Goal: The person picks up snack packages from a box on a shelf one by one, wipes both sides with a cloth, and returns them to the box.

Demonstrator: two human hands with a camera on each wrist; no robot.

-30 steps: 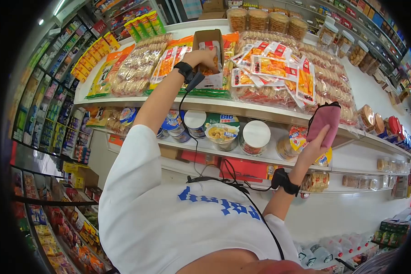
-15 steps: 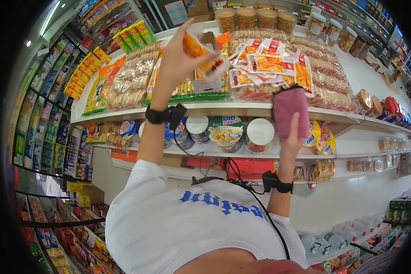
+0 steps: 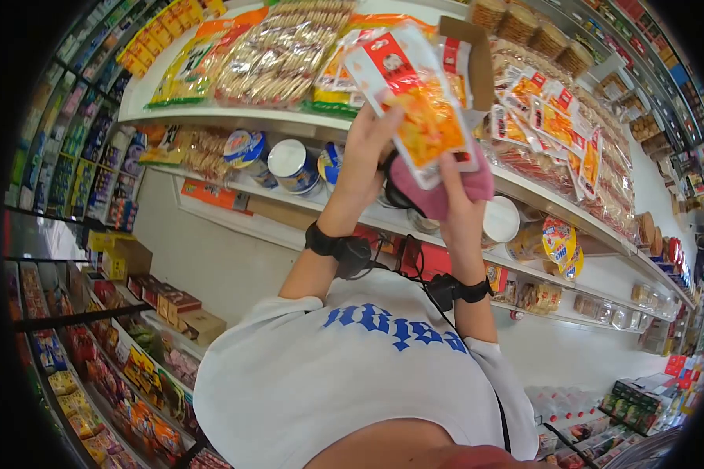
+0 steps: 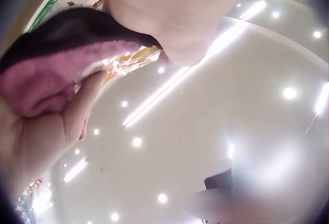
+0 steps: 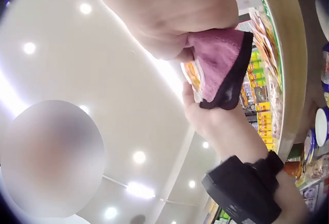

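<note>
My left hand [image 3: 368, 148] pinches a flat snack packet [image 3: 422, 117] by its left edge, holding it up in front of the shelf. The packet has a red label on top and orange food showing below. My right hand [image 3: 463, 211] grips a pink cloth [image 3: 477, 184] with black edging, and its thumb lies over the packet's lower end. The cloth sits behind that end of the packet, partly covered by it. In the right wrist view the cloth [image 5: 218, 54] hangs from my right hand, with my left hand [image 5: 211, 121] just below it.
Behind the packet stands an open cardboard box [image 3: 481, 70]. Loose snack packets [image 3: 555, 117] lie piled on bagged round crackers [image 3: 602, 172] to the right. Large bags of crackers [image 3: 281, 55] lie at left. Cup noodles [image 3: 291, 168] line the lower shelf.
My left hand has come out of the cardboard box with a snack packet and brought it down toward my right hand. The right hand with the cloth has moved left to meet it.
</note>
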